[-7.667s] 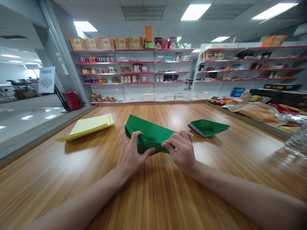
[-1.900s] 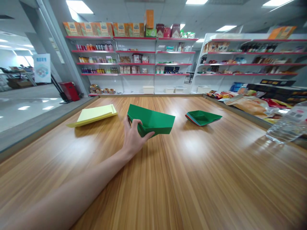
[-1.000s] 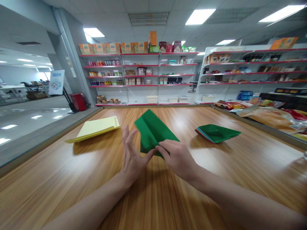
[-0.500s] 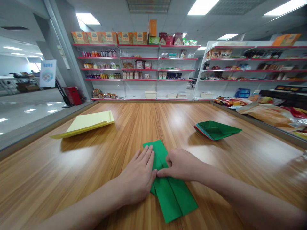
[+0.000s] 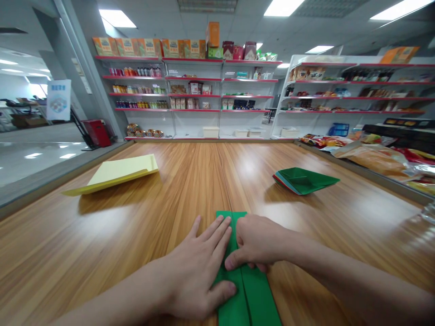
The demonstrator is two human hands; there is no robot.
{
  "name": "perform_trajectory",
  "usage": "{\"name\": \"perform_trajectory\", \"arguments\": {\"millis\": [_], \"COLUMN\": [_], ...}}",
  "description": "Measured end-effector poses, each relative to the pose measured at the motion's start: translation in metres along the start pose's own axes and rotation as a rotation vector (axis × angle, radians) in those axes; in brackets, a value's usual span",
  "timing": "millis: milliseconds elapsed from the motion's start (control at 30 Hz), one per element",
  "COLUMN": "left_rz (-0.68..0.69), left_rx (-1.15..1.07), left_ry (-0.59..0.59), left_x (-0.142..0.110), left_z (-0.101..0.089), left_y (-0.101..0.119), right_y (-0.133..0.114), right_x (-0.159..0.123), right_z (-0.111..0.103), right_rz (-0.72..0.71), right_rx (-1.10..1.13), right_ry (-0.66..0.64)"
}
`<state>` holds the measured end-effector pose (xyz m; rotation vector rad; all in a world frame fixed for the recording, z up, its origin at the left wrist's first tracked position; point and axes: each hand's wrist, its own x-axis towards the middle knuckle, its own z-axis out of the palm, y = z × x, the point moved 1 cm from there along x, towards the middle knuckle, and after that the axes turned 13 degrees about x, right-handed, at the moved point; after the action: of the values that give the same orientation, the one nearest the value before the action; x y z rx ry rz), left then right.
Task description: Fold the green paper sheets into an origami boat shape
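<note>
A strip of folded green paper (image 5: 234, 290) lies flat on the wooden table in front of me, with a crease running along its length. My left hand (image 5: 200, 262) rests on the paper's left side, its fingers spread and stretched out. On the right side my right hand (image 5: 260, 240) is closed into a loose fist, and its thumb presses on the paper near the middle crease. Both hands cover part of the strip, and its near end runs out of view at the bottom.
Yellow folded paper (image 5: 118, 174) lies at the left of the table (image 5: 190, 181). A stack of folded papers, green on top (image 5: 304, 181), sits at the right. Packaged goods (image 5: 377, 158) line the table's right edge. A clear plastic thing (image 5: 428, 212) shows at the far right; stocked shelves (image 5: 190, 95) stand behind.
The green paper was held up in both hands and has been laid flat on the table. Since half a second ago it has turned lengthwise towards me, and my left hand has spread over it.
</note>
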<state>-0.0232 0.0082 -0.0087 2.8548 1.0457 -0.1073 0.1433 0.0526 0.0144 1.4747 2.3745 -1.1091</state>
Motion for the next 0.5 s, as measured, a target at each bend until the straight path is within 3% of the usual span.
{"name": "perform_trajectory", "arguments": {"millis": [300, 400, 500], "left_rz": [-0.079, -0.187, -0.172], "left_rx": [0.084, 0.183, 0.140], "left_ry": [0.056, 0.119, 0.103], "left_x": [0.001, 0.006, 0.009], "left_z": [0.000, 0.002, 0.006], "left_y": [0.003, 0.000, -0.006], "right_y": [0.006, 0.009, 0.010], "right_x": [0.002, 0.008, 0.011], "right_z": [0.004, 0.003, 0.003], "right_rz": [0.023, -0.018, -0.055], "right_rx": [-0.047, -0.060, -0.068], "right_ry": [0.073, 0.196, 0.277]}}
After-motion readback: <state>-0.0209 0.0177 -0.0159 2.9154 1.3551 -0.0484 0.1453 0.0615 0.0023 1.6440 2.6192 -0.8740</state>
